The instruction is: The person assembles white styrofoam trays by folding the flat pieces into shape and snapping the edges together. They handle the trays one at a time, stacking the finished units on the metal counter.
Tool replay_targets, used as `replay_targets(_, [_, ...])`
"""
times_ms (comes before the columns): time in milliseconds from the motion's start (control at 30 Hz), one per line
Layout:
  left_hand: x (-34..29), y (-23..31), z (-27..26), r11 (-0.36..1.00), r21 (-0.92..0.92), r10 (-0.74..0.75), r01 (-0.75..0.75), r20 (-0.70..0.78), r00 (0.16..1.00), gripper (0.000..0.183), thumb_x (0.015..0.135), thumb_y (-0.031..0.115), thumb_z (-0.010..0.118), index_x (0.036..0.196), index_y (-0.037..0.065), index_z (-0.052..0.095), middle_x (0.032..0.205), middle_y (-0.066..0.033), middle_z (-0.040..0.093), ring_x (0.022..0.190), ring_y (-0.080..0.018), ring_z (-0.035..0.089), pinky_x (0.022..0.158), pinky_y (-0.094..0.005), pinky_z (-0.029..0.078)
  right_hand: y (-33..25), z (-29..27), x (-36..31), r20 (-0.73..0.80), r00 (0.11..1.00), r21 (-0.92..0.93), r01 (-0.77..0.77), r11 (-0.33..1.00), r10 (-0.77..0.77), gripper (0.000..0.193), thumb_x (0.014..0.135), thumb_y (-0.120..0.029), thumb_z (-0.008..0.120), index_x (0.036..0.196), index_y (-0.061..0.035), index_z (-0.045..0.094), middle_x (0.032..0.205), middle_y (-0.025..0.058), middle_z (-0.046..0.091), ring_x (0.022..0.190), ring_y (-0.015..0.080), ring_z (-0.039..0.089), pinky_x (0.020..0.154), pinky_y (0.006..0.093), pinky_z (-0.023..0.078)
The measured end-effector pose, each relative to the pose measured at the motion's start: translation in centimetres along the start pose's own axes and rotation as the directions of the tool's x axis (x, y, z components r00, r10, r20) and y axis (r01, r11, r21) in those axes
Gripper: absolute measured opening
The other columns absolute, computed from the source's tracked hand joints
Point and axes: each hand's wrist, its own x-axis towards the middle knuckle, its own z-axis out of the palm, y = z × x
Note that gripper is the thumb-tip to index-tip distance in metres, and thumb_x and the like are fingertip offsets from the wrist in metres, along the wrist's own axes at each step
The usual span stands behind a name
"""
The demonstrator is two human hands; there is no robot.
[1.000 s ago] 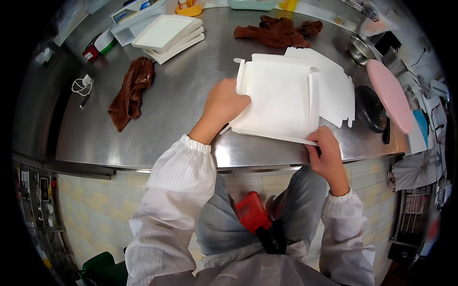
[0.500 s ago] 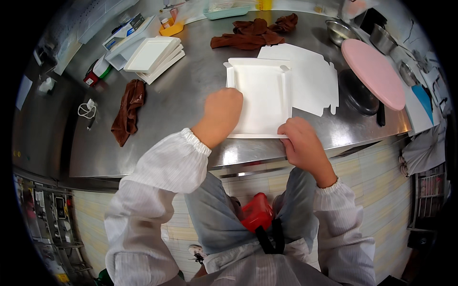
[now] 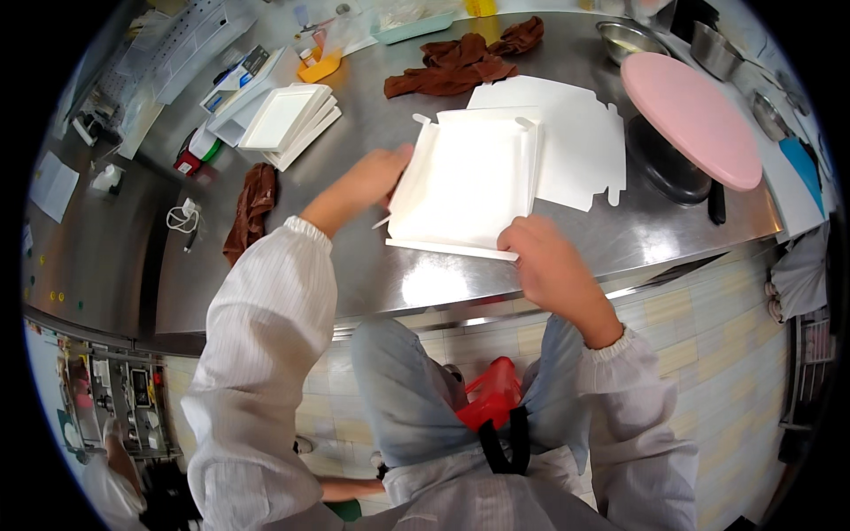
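Presently I'm surveying: steel table (image 3: 363,270), leaving bare room left of the work, its front edge running near; white card tray (image 3: 465,181), lying on it, seemingly mid-folding, probably needing its left wall squared; right hand (image 3: 544,257), pinching the near-right corner; left hand (image 3: 370,179), at the left side (I can't tell its grip).

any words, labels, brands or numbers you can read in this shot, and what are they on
None reads clearly.
small boxes, upper left: printing too small to read
red object, left side of the table: label too small to read
paper sheet, far left: any marks too blurred to read
part-folded white tray and flat white sheet: no text visible
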Motion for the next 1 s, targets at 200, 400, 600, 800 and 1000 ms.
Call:
replay_targets(200, [0.9,-3.6,0.2,0.702,-0.71,0.035,-0.051,-0.037,0.999,0.055,0.113,0.045,0.043,0.139,0.0,0.061,0.128,-0.0132,0.07,0.11,-0.02,0.07,0.096,-0.0354,0.057,0.3,-0.3,0.3,0.05,0.994,0.104,-0.103,0.989,0.098,0.028,0.072,0.017,0.053,0.093,-0.0006,0.057,0.089,0.0159,0.057,0.089,0.039,0.055,0.079,0.0441,0.046])
replay_targets(400, [-1.0,-0.6,1.5,0.405,-0.907,0.085,-0.116,-0.089,0.992,0.054,0.11,0.045,0.052,0.142,0.001,0.06,0.133,-0.0132,0.068,0.119,-0.0199,0.066,0.101,-0.0366,0.055,-0.2,-0.4,0.6,0.047,0.997,-0.013,-0.064,0.998,0.064,0.032,0.068,0.019,0.053,0.09,-0.0031,0.055,0.087,0.0135,0.058,0.088,0.037,0.055,0.077,0.0453,0.045])
replay_targets(600, [1.8,-1.8,2.2,0.286,-0.942,0.189,-0.178,-0.127,0.974,0.052,0.108,0.043,0.057,0.134,-0.002,0.063,0.121,-0.0123,0.073,0.106,-0.0196,0.07,0.094,-0.0341,0.057,-1.0,-0.5,1.1,0.088,0.995,-0.091,-0.039,0.995,0.047,0.035,0.062,0.02,0.054,0.087,-0.0044,0.055,0.083,0.011,0.055,0.083,0.0357,0.052,0.074,0.0441,0.043])
replay_targets(800, [2.2,-2.9,3.0,0.376,-0.886,0.183,-0.272,-0.216,0.959,0.039,0.106,0.032,0.062,0.12,-0.004,0.068,0.109,-0.0083,0.075,0.091,-0.0152,0.071,0.082,-0.0316,0.056,-1.5,-0.2,1.0,0.087,0.992,-0.105,-0.078,0.991,0.088,0.037,0.059,0.021,0.052,0.087,-0.0039,0.055,0.082,0.0115,0.053,0.083,0.0361,0.052,0.071,0.0443,0.043])
replay_targets(1000, [2.2,-3.1,3.7,0.648,-0.617,0.168,-0.447,-0.457,0.873,0.039,0.107,0.034,0.063,0.103,-0.003,0.073,0.09,-0.0033,0.074,0.079,-0.0104,0.065,0.073,-0.0286,0.052,-1.5,0.1,1.0,0.048,0.995,-0.113,-0.077,0.991,0.083,0.035,0.06,0.02,0.049,0.086,-0.002,0.055,0.081,0.0145,0.053,0.082,0.0386,0.054,0.071,0.0462,0.045])
